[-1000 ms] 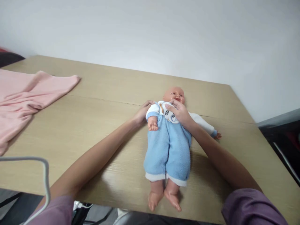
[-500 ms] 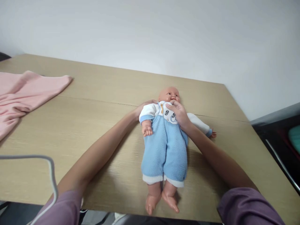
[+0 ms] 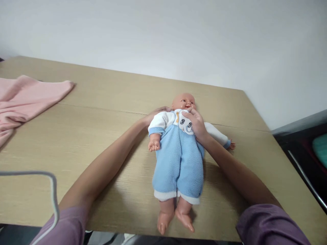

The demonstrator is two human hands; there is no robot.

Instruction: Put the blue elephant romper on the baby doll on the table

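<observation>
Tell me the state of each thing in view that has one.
Baby doll: lying face up, feet bare.
Blue-and-white romper: worn by the doll.
Pink cloth: rumpled, on the table.
Pale cable: bent.
Left hand: at the doll's shoulder, partly hidden.
Right hand: touching the romper's chest; grip unclear.

Left hand [image 3: 156, 113] partly hidden behind the doll [image 3: 178, 156], pink cloth [image 3: 35, 95] cut off by the left edge

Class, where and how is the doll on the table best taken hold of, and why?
The doll is probably best gripped around its torso, from both sides below the arms: it lies face up, and that part is broad, while arms and feet are narrow.
</observation>
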